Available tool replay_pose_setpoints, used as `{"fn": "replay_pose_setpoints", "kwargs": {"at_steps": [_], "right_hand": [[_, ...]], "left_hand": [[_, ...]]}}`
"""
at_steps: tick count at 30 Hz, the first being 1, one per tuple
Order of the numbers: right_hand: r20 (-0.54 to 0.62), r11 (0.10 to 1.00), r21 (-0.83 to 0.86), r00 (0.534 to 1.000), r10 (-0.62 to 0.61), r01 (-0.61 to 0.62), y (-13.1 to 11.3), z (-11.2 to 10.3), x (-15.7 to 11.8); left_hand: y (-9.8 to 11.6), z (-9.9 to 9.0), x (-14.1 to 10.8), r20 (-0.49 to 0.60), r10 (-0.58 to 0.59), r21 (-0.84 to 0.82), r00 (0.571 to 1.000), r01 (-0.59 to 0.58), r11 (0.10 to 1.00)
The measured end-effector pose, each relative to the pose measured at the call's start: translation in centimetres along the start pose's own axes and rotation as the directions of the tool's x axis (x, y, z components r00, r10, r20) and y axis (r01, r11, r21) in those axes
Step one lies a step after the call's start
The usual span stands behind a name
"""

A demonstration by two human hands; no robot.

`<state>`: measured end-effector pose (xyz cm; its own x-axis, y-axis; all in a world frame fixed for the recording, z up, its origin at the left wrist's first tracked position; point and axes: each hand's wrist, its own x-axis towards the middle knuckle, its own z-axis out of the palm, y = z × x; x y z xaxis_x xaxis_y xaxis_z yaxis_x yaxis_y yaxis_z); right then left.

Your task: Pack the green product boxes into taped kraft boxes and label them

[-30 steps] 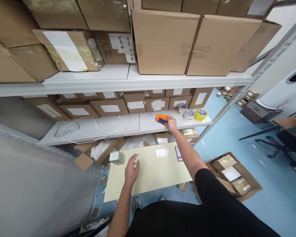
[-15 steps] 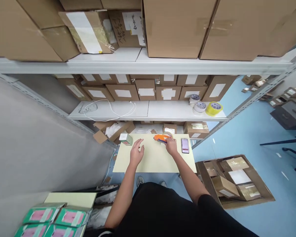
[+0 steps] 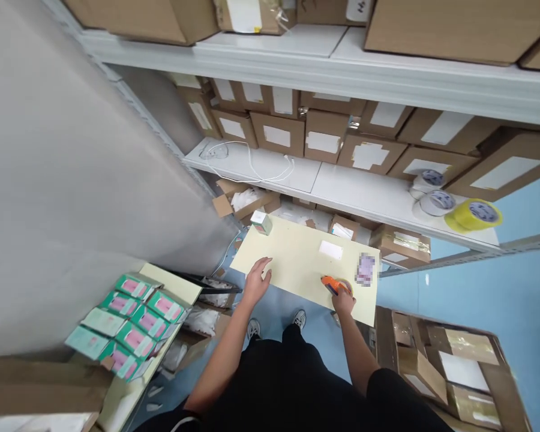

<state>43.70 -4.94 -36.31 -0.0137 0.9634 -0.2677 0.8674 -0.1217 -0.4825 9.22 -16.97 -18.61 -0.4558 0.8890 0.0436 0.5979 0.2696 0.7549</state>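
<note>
Over the left part of the pale yellow table [image 3: 292, 255], my left hand [image 3: 257, 281] is held with its fingers apart and nothing in it. My right hand [image 3: 343, 300] is closed round an orange tape dispenser [image 3: 330, 282] near the table's front edge. A small white and green box [image 3: 261, 222] stands at the back left corner. Behind the dispenser lies a white rectangular item [image 3: 331, 249]. A phone [image 3: 365, 269], blurred out, lies near the right edge.
Pink and green packages [image 3: 135, 339] cover a side table at the left. An open carton of boxes [image 3: 495, 342] stands on the floor at the right. The shelf [image 3: 355, 192] behind bears white tape rolls [image 3: 436, 203], a yellow roll [image 3: 470, 217] and a white cable [image 3: 251, 162].
The view has turned and shifted toward the left. My right hand has drawn the tape dispenser toward the table's front edge, and the white item behind it now shows. My left hand stays open.
</note>
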Motion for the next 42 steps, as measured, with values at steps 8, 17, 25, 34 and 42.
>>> {"fn": "replay_pose_setpoints", "kwargs": {"at_steps": [8,17,25,34,42], "right_hand": [[-0.075,0.894,0.212,0.919,-0.388,0.395,-12.0,-3.3,0.3],[0.126,0.600,0.511,0.637,-0.761,0.616,-28.8,0.8,-13.1],[0.379,0.465,0.723,0.270,-0.885,0.511,-37.1,12.0,-36.6],[0.471,0.376,0.775,-0.066,-0.880,0.508,-40.7,20.1,-58.9],[0.573,0.412,0.705,-0.121,-0.811,0.577,-42.2,27.4,-67.5]], "left_hand": [[-1.3,-2.4,-3.4,-0.078,0.044,-0.062,0.996,-0.049,0.997],[-7.3,-12.2,-17.5,-0.368,-0.158,-0.147,0.916,0.111,0.983],[-14.9,-22.9,-37.6,-0.646,-0.398,-0.246,0.651,0.316,0.916],[-22.5,-29.5,-61.0,-0.773,-0.591,-0.474,0.232,0.409,0.780],[-28.0,-28.7,-72.0,-0.654,-0.749,-0.712,-0.103,0.418,0.564]]}}
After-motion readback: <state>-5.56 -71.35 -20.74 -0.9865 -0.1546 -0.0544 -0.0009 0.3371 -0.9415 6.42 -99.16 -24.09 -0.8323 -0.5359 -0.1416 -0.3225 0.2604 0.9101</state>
